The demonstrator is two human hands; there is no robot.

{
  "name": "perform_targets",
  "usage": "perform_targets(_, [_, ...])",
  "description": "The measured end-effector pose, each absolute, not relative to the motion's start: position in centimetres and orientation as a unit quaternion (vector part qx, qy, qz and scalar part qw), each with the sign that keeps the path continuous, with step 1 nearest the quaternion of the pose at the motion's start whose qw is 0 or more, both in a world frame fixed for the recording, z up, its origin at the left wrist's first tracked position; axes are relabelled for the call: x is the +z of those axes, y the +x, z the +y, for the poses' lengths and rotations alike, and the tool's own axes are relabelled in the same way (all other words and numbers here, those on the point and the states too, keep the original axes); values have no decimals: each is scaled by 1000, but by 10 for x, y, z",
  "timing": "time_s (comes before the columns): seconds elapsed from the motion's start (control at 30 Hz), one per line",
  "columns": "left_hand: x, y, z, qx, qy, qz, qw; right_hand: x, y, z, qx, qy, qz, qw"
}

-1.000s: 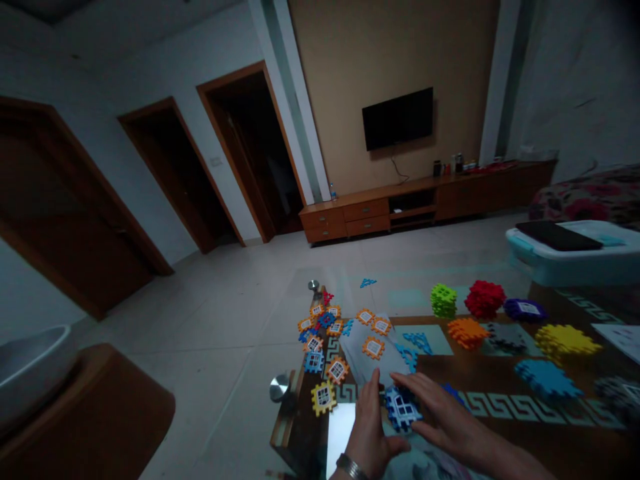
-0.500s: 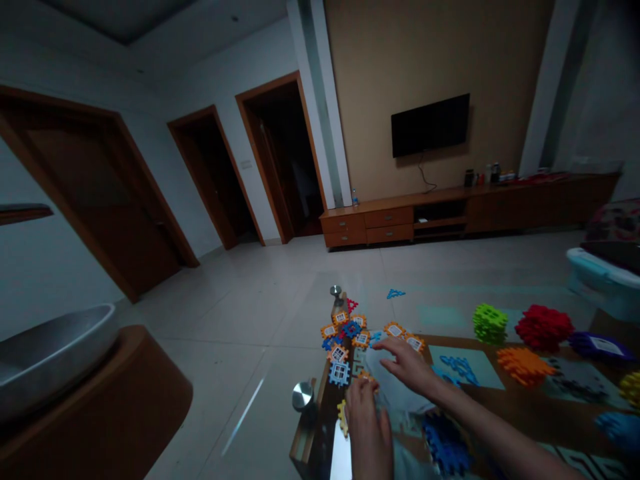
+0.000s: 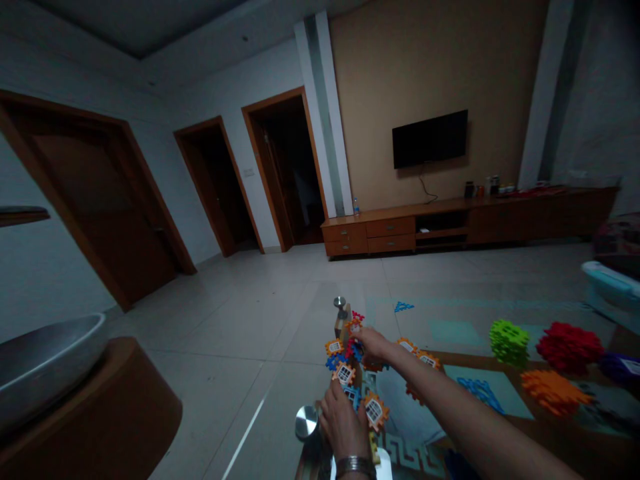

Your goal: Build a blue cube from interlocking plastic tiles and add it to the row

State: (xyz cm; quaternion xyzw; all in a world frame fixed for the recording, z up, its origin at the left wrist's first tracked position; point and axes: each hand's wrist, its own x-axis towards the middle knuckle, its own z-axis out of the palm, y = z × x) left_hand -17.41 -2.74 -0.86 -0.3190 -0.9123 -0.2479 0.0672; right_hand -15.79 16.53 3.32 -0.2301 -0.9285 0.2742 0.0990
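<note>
A dim living room with dark doorways, a wall television (image 3: 430,139) and a long wooden cabinet (image 3: 465,219) lies behind the glass-topped bench (image 3: 500,393). At its left corner the left hand (image 3: 345,423) rests by an orange window tile (image 3: 375,412); whether its fingers grip it I cannot tell. Further on, the right hand (image 3: 373,343) reaches with loosely spread fingers into the scattered orange and blue tiles (image 3: 345,353). Green (image 3: 509,341), red (image 3: 569,347) and orange (image 3: 553,390) block clusters sit right.

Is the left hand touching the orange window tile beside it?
Touching: the head view shows the left hand with fingers against the orange window tile.
</note>
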Motion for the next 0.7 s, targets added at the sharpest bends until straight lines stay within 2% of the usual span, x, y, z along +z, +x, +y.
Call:
perform_targets(0.33, [-5, -195, -44, -423, -324, -846, 2, 61, -72, 141, 312, -239, -902, 177])
perform_targets(0.53, [7, -211, -62, -562, -264, -771, -143, 64, 23, 115, 495, -271, -802, 196])
perform_targets(0.6, [10, -206, -62, -594, -249, -742, -185, 60, 47, 101, 514, -287, -784, 195])
perform_targets(0.7, [12, -194, -58, -608, -258, -727, -188, 57, 66, 83, 504, -303, -780, 213])
